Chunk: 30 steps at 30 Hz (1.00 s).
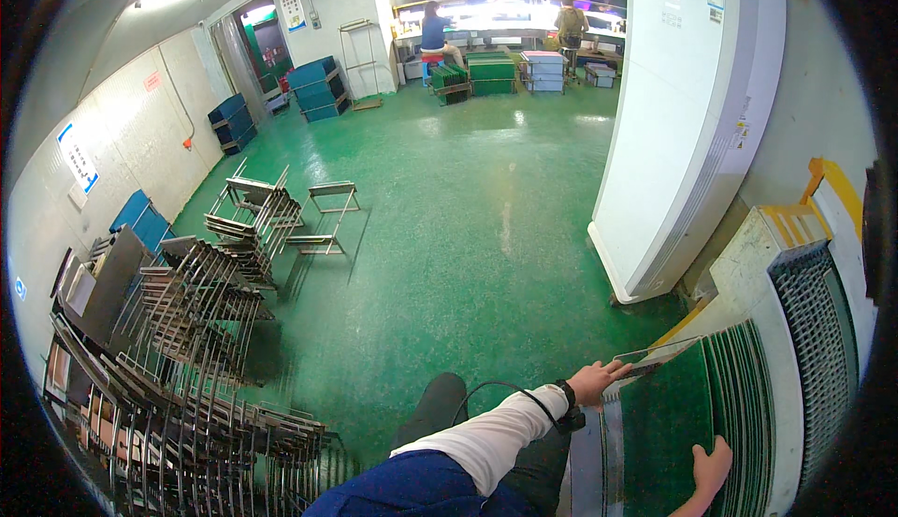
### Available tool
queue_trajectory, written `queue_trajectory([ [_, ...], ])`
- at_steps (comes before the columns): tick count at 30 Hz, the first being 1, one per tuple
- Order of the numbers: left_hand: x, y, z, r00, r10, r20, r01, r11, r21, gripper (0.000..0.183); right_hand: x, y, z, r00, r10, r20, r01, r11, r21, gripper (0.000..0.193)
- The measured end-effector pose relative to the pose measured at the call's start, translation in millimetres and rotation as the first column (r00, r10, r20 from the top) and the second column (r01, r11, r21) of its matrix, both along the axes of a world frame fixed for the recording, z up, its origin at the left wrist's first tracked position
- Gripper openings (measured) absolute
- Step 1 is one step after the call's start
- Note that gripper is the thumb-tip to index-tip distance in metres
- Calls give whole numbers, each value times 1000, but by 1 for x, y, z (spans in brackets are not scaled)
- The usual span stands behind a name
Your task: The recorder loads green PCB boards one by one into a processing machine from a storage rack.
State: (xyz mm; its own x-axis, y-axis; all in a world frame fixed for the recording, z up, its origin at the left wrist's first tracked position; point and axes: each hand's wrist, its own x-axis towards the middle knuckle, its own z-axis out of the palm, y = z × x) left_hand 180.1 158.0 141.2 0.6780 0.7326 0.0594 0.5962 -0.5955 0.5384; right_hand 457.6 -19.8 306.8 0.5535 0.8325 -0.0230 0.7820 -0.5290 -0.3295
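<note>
A row of thin green boards point(666, 423) stands packed on edge at my lower right, with several pale board edges showing side by side. My left hand point(597, 383), with a black band at the wrist, reaches to the far left corner of the front board. Its fingers are stretched out over a thin metal bar point(655, 354) there. My right hand point(712, 466) is closed at the right edge of the same green board, with thumb and fingers at that edge. Its finger undersides are hidden.
Stacked metal racks point(201, 302) crowd the left side, and a single frame point(323, 219) stands beside them. A tall white cabinet point(669, 133) rises at the right, near a grey machine with mesh point(814, 330). Far off, people sit at a lit bench point(510, 21) behind board-filled racks point(492, 74).
</note>
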Motion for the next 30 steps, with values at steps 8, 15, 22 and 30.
queue_trajectory([
  [8, -1, -3, 6, 999, -30, 39, 28, 999, 39, 125, 32, -4, -35, 999, -4, 49, 2, 999, 35, 40],
  [15, -2, -4, 7, 1000, 4, 1, -4, 1000, 6, 128, 26, -11, -41, 993, 58, 100, -63, 997, 47, 37],
  [22, 0, -3, 2, 1000, 20, -24, -20, 1000, 9, 130, 31, -27, 11, 955, 256, 146, -282, 939, 196, 22],
  [30, 1, -1, -4, 1000, 14, 16, -14, 1000, 27, 132, 80, -36, 61, 982, 169, 90, -187, 944, 271, 30],
])
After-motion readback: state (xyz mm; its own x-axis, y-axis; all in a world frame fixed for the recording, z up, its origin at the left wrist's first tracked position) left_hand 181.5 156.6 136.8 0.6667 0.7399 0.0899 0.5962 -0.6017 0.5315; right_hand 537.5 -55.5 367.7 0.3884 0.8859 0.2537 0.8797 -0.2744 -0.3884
